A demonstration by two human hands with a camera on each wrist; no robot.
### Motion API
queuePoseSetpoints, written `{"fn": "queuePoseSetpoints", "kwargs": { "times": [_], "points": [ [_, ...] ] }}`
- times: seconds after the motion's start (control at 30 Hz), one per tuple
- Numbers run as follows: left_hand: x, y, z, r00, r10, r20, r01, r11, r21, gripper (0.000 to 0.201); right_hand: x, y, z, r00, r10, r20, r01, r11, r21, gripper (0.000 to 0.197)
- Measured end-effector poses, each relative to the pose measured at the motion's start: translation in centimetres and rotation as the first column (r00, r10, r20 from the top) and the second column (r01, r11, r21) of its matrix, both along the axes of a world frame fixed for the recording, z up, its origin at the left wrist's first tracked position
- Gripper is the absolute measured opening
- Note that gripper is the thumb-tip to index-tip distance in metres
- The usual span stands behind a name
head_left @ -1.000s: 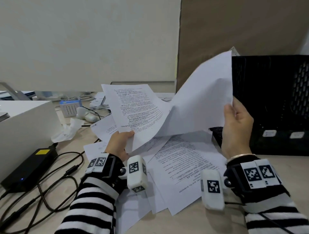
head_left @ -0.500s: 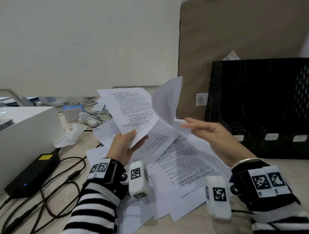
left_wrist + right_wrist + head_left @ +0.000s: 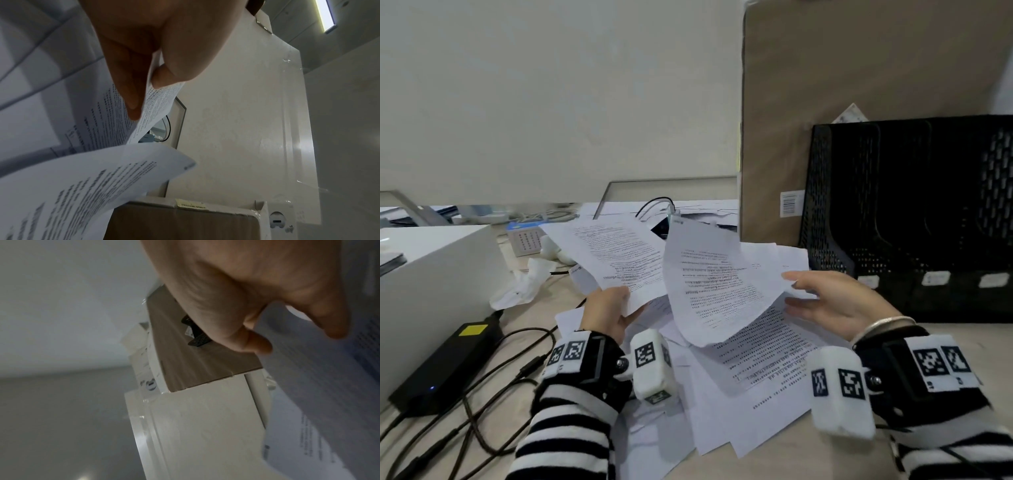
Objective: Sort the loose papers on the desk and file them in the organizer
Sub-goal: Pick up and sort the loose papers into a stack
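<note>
Both my hands are raised over the desk, one sheet in each.
Organizer stands far right; pile lies beneath my hands. Left hand, thumb on top, pinches left sheet at its near edge. Right hand, fingers nearly straight, pinches right sheet between thumb and fingers.

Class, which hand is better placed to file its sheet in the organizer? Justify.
Likely right. The right hand, pinching a printed sheet, is nearer the black organizer; the left hand grips a second sheet farther away.

A black power adapter with a yellow label lies beside a white box, with tangled cables and a crumpled tissue near.
</note>
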State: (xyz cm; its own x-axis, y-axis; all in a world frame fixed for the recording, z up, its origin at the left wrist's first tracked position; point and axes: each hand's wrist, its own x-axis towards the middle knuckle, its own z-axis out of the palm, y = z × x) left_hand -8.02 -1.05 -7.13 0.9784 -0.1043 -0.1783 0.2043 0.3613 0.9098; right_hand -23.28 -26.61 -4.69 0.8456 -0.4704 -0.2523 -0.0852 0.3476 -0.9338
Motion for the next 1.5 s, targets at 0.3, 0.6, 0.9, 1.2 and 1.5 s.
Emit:
{"fn": "queuePoseSetpoints", "kwargs": {
  "times": [0.3, 0.6, 0.9, 1.2, 1.5],
  "points": [
    [-1.9, -0.6, 1.0, 1.0, -0.001, 0.024, 0.0, 0.999, 0.038, 0.031, -0.5, -0.6, -0.1, 0.994, 0.096, -0.05, -0.095, 0.995, 0.022, 0.038],
    [-1.0, -0.5, 0.4, 0.999, -0.036, 0.029, 0.034, 0.997, 0.073, 0.023, 0.1, -0.3, 0.1, 0.969, -0.123, 0.216, 0.113, 0.992, 0.059, 0.026],
    [-2.0, -2.1, 0.4, 0.959, -0.283, 0.008, 0.283, 0.959, 0.009, 0.032, 1.0, 1.4, -0.3, 0.917, 0.007, 0.399, -0.136, 0.946, 0.296, 0.035],
    [-1.5, -2.4, -0.3, 0.969, -0.229, 0.092, 0.211, 0.962, 0.171, 0.032, 0.4, 3.0, -0.3, 0.912, 0.41, 0.032, -0.411, 0.911, 0.045, 0.027],
    [-1.3, -1.1, 0.5, 0.963, -0.267, 0.044, 0.258, 0.954, 0.153, 0.025, 0.9, 0.7, -1.1, 0.985, 0.164, -0.047, -0.155, 0.975, 0.161, 0.021]
  ]
}}
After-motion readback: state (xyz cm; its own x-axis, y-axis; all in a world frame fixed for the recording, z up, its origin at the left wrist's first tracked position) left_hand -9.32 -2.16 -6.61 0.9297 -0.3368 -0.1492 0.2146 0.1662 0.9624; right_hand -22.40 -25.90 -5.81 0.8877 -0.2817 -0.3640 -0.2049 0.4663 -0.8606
